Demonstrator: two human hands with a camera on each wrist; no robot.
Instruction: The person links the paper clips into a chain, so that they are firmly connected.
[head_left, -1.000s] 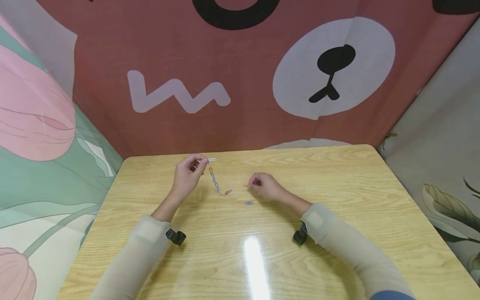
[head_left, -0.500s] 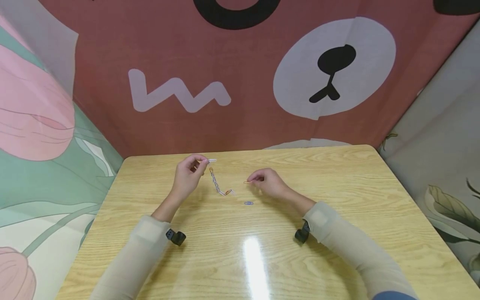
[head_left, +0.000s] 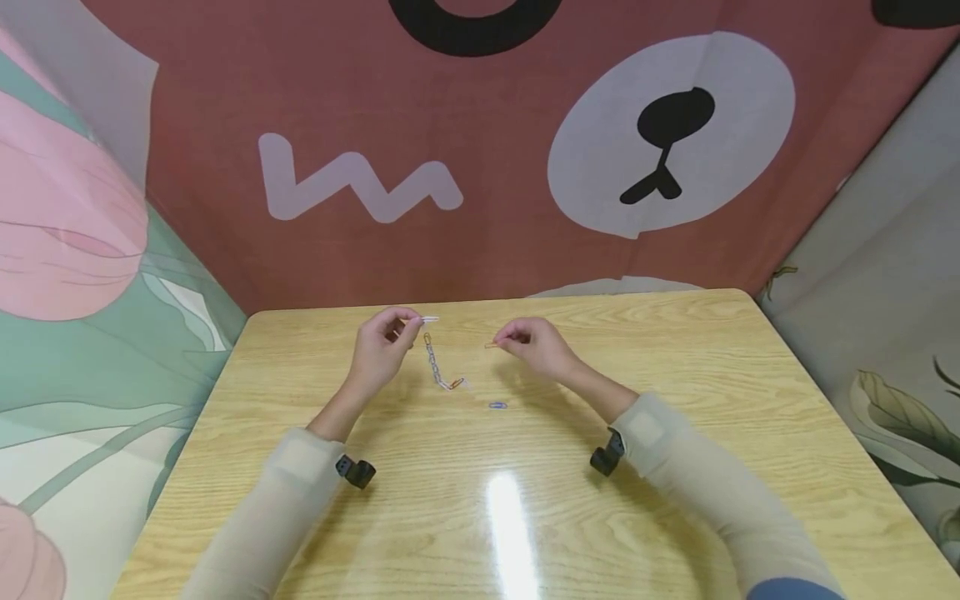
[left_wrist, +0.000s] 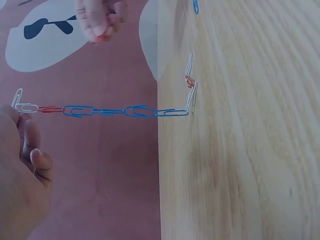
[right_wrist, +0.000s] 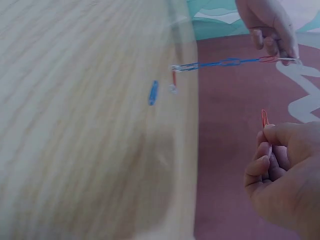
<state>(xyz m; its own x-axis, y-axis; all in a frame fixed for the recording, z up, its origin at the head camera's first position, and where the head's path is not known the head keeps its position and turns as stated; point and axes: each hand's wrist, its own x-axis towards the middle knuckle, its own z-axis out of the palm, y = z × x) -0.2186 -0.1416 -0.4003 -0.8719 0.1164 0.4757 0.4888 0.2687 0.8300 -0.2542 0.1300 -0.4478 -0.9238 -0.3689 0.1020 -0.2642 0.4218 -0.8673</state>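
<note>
My left hand (head_left: 378, 346) pinches a white paper clip (left_wrist: 18, 96) at the upper end of a paper clip chain (left_wrist: 140, 111). From there the chain hangs through a white, a red and several blue links, and its lower end of white and red links lies on the table. To the right, my right hand (head_left: 542, 346) pinches a single red-orange paper clip (right_wrist: 264, 118) between thumb and forefinger, raised over the table and apart from the chain. A loose blue paper clip (head_left: 498, 406) lies on the table between the hands, nearer to me.
The wooden table (head_left: 420, 500) ends at the back against a red curtain (head_left: 480, 250) with a bear print. Printed floral cloth (head_left: 75, 250) hangs at the left and more at the right. A strip of light reflects off the tabletop.
My right hand has risen from near the tabletop and moved toward the back with the red-orange paper clip. The left hand has shifted very slightly right, still holding the chain.
</note>
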